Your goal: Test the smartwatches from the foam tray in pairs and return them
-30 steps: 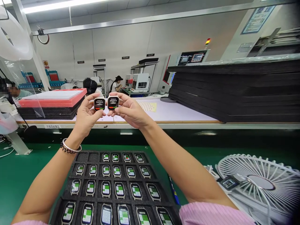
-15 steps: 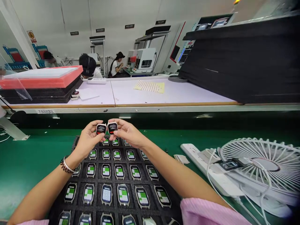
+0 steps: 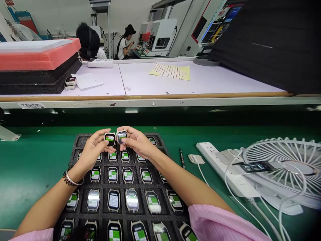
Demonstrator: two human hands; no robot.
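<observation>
Both forearms reach forward from the lower corners of the view and converge over a black foam tray, so that the two hands meet near its far edge, in front of the person. The left hand is narrowed in a pinch on one watch case: the thumb lies across the lower front, over part of the screen, while the index finger arches above the upper edge. The right hand mirrors this pose — its thumb is laid over the screen of a second watch case, its index finger curving along the top. The two held cases stand side by side, close together above the tray, with their lit screens turned toward the viewer; both show green areas. The left wrist carries a pale bangle and a dark coiled band; pink sleeves cover the upper part of each arm. Below the hands, the tray rests on a green bench and holds rows of similar watches, one per compartment where visible. To the right of the tray lie a pen, a white power strip and a white fan.
</observation>
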